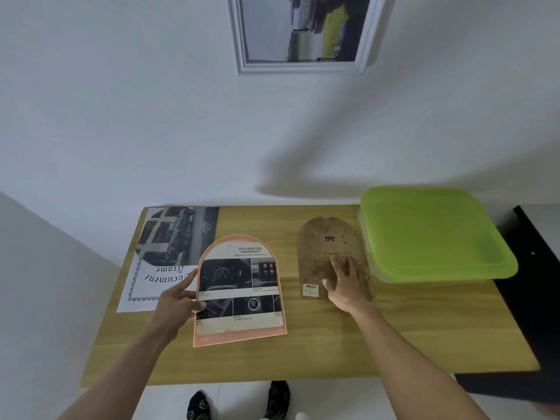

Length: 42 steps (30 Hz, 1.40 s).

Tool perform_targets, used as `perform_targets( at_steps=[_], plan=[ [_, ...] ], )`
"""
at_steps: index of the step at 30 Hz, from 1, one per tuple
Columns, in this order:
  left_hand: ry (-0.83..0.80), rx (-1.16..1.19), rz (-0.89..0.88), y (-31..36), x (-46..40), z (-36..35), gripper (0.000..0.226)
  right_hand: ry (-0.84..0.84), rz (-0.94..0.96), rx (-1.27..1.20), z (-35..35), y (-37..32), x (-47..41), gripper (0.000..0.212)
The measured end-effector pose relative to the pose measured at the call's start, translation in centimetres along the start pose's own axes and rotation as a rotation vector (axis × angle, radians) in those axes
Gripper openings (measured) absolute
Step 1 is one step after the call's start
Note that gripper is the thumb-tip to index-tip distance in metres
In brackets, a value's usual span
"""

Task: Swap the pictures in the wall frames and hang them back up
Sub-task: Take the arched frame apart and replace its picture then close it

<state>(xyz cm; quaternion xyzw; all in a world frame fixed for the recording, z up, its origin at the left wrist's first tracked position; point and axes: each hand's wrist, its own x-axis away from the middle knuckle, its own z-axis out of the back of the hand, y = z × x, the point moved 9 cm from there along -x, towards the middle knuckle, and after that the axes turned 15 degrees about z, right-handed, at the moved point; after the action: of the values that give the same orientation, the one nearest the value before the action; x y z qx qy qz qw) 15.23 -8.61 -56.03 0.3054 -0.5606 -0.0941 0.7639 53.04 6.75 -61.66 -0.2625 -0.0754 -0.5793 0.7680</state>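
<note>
While left hand (178,301) grips arched frame (239,292) edge, backing board (328,253) under right hand (345,283).

**What I can read on the surface**

The picture in the arched orange frame (239,294) that my left hand (178,301) holds says "ADVANCED" near its top; the smaller lines under it are too fine for me to read. The white sheet (145,283) at the left edge carries "Document Frame", upside down to me. The car print (178,234) at the far left corner shows "TOYOTA". The brown backing board (330,253) under my right hand (345,283) bears a barcode sticker (310,289), unreadable.
</note>
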Motion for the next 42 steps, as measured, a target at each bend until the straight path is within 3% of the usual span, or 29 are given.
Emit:
perform_targets(
  at_steps=[4,8,13,16,19,22,26,28,32,36,42],
  plan=[
    [-0.007,0.021,0.004,0.0,-0.1,-0.2,0.083,0.044,0.033,0.054,0.3,-0.2,0.1,0.067],
    [-0.012,0.015,0.011,0.0,-0.4,-0.9,0.083,0.293,0.231,-0.03,1.9,-4.8,1.6,0.047],
    [-0.031,0.027,0.01,0.1,-1.6,-1.8,0.082,0.052,0.248,-0.401,-1.6,-9.7,2.1,0.045],
    [-0.026,-0.013,-0.043,0.0,-2.6,-2.3,0.08,0.065,0.178,-0.5,-2.5,-10.4,2.3,0.033],
    [0.094,-0.255,-0.144,0.4,-2.7,-2.4,0.069,0.124,0.151,-0.483,-2.5,-10.7,2.4,0.028],
    [0.223,-0.533,-0.301,1.1,-2.0,-2.9,0.048,0.151,0.156,-0.407,-2.9,-11.6,2.7,0.038],
    [0.292,-0.666,-0.358,0.4,-1.7,-3.9,0.038,0.103,0.187,-0.174,-3.2,-13.8,3.1,0.05],
    [0.311,-0.788,-0.376,-0.2,-1.6,-4.5,0.047,0.066,0.133,-0.089,-3.6,-14.3,3.2,0.056],
    [0.314,-1.014,-0.37,-1.5,-2.3,-5.3,0.09,-0.02,0.061,-0.026,-5.1,-15.6,3.6,0.067],
    [0.302,-1.013,-0.313,-2.3,-2.9,-5.4,0.095,-0.021,-0.008,-0.12,-5.6,-16.6,4.0,0.07],
    [0.343,-0.856,-0.365,-1.8,-2.4,-5.2,0.068,0.011,0.027,-0.285,-6.4,-17.3,3.8,0.059]
  ],
)
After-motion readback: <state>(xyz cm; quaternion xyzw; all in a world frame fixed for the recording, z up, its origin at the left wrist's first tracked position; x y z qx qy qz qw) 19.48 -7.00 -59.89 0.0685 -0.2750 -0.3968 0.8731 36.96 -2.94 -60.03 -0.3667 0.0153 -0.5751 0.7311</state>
